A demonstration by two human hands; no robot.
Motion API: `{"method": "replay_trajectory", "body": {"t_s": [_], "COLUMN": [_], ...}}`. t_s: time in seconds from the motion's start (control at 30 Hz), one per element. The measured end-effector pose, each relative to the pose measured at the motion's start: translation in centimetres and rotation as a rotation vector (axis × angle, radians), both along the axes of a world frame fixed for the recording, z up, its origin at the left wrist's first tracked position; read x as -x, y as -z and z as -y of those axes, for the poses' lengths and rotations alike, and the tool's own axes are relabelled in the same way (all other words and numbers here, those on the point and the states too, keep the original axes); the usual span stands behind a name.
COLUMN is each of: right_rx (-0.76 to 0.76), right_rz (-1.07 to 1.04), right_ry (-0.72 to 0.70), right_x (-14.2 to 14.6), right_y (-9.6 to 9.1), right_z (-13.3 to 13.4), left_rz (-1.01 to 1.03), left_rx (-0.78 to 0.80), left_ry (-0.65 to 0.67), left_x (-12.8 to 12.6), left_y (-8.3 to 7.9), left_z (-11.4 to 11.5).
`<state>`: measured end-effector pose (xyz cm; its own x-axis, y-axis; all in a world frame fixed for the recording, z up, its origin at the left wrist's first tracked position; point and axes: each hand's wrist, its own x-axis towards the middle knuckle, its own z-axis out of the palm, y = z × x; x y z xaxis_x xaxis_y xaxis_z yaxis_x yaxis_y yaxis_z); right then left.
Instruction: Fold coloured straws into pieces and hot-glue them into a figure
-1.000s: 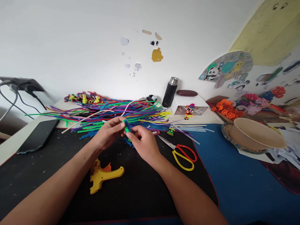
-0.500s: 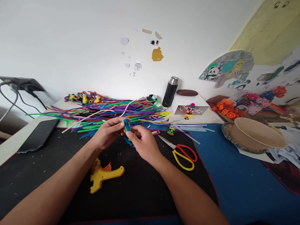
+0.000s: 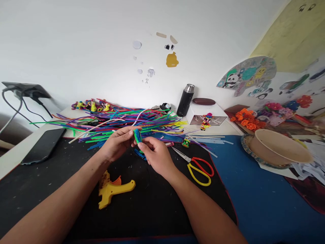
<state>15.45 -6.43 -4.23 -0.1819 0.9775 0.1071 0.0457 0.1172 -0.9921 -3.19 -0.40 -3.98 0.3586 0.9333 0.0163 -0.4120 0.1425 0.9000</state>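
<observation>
Between my hands, above the black mat (image 3: 162,213), is a small blue and green pipe cleaner piece (image 3: 137,136). My left hand (image 3: 116,144) pinches its upper end between thumb and fingers. Lower down, my right hand (image 3: 156,154) grips the same piece with thumb and curled fingers. A blue pipe cleaner bit (image 3: 139,154) shows just beneath, partly hidden by the right hand. Scissors (image 3: 194,166) with red and yellow handles lie to the right of my right hand. A yellow glue gun (image 3: 114,191) lies on the mat below my left forearm.
A wide heap of coloured pipe cleaners (image 3: 122,120) spreads behind my hands. A black flask (image 3: 185,100) stands beside a white box (image 3: 210,110). A phone (image 3: 43,145) lies at left, near a power socket with cables (image 3: 26,90). A beige bowl (image 3: 281,147) stands at right.
The blue and green piece has turned slightly in my fingers, showing more of its green side. The whole view has shifted a little; both hands keep hold.
</observation>
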Motion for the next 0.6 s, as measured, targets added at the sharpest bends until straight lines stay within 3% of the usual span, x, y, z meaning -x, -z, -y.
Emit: {"method": "replay_trajectory", "body": {"t_s": [0.23, 0.6], "right_rx": [0.083, 0.07], "right_rz": [-0.131, -0.115], "right_ry": [-0.1, -0.057], "right_x": [-0.13, 0.04], "right_y": [-0.46, 0.08], "right_z": [-0.02, -0.29], "left_rz": [0.01, -0.021], "left_rx": [0.034, -0.008], "left_ry": [0.024, 0.01], "left_x": [0.36, -0.09], "left_y": [0.35, 0.2], "left_z": [-0.36, -0.13]}}
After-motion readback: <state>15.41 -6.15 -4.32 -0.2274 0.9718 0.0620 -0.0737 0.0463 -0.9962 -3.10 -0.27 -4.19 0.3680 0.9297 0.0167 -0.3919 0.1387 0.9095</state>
